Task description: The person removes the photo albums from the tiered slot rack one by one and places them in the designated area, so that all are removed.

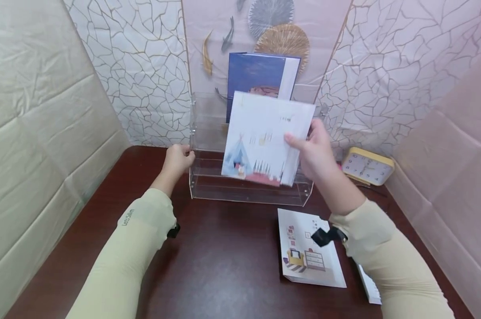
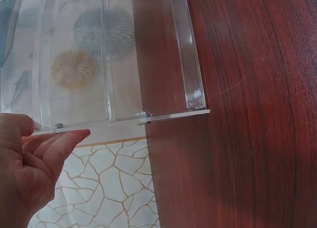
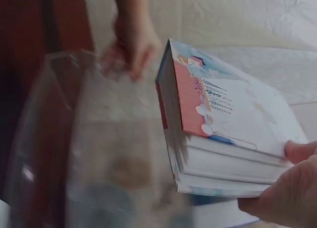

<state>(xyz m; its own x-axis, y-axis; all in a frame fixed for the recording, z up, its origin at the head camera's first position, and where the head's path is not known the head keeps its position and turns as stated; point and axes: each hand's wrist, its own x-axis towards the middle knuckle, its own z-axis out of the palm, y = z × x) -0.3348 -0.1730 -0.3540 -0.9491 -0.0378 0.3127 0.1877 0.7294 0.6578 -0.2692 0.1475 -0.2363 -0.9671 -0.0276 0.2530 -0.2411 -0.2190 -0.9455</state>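
My right hand [image 1: 315, 148] holds a white illustrated book [image 1: 260, 117] up in front of a clear acrylic rack [image 1: 240, 194], thumb on its cover. A blue tent is printed low on that cover. The right wrist view shows the book [image 3: 237, 109] thick and tilted, with the fingers behind it. On the rack's left side, my left hand [image 1: 178, 160] grips the upright edge. In the left wrist view the thumb and fingers of that hand [image 2: 37, 163] pinch the clear panel. Behind the held book, a blue book [image 1: 254, 73] stands upright in the rack, partly hidden.
Another white illustrated book [image 1: 314, 270] lies on the dark red table [image 1: 208, 266], right of the middle. Beside it, a white object [image 1: 369, 285] is mostly hidden under my right sleeve. A yellow-framed clock [image 1: 368, 166] stands at the back right. Patterned cloth hangs behind the rack.
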